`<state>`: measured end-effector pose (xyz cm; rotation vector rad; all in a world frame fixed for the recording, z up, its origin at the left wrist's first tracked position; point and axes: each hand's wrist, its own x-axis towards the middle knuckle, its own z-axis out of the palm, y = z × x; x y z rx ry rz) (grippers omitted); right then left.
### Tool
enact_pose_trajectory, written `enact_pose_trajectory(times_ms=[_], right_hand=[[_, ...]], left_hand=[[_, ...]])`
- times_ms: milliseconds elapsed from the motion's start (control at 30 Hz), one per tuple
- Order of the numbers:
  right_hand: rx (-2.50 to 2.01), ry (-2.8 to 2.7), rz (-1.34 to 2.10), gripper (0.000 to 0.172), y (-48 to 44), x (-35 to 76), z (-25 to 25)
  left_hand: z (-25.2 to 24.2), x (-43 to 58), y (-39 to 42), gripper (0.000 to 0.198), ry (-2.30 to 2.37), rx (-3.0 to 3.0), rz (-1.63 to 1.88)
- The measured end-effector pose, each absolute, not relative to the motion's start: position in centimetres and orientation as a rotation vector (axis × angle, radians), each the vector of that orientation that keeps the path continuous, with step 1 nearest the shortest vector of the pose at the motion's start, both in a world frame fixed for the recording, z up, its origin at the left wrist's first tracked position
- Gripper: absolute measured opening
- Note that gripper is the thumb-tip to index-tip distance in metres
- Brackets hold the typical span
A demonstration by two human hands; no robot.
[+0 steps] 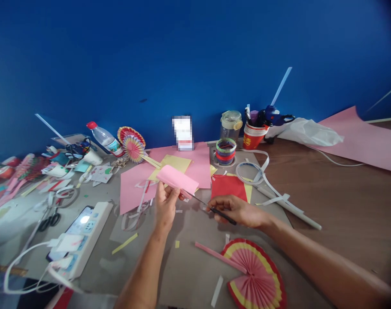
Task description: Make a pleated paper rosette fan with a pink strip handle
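My left hand (167,199) pinches a folded piece of pink paper (177,177) by its lower edge and holds it above the table. My right hand (235,210) is closed around the black handle of scissors (225,216), seen nearly edge-on. Their thin metal blade points left and meets the lower right edge of the pink paper. Below my hands lies a pleated paper fan (262,274) in pink, yellow and red, with a folded pink strip (214,254) sticking out to the left. A red paper sheet (229,187) lies just beyond my right hand.
Pink sheets (201,161) lie at the back by the blue wall. A roll of tape (247,173), a clear jar (230,124) and a red cup of tools (253,136) are on the right. Leftward are a bottle (105,139), a finished fan (133,146) and a power strip (89,240) with cables.
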<state>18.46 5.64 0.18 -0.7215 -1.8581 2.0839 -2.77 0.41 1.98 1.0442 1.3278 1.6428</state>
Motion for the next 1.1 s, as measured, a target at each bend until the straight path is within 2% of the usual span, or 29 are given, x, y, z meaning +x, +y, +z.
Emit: enact_pose_trajectory(times_ms=[167, 567, 733, 1100], right_hand=[[-0.729, -1.863, 2.061, 0.038, 5.6, 18.5, 0.5], [-0.656, -1.614, 2.268, 0.041, 5.3, 18.4, 0.7], [-0.683, -1.7, 2.202, 0.042, 5.5, 18.6, 0.8], [-0.653, -1.602, 2.289, 0.052, 5.4, 18.4, 1.3]], left_hand=[[2.1, -2.6, 0.4, 0.032, 1.302, 1.0, 1.654], [2.4, -2.3, 0.5, 0.03, 1.257, 0.943, 1.689], [2.6, -2.1, 0.4, 0.038, 1.256, 0.937, 1.72], [2.4, -2.5, 0.6, 0.029, 1.278, 0.922, 1.804]])
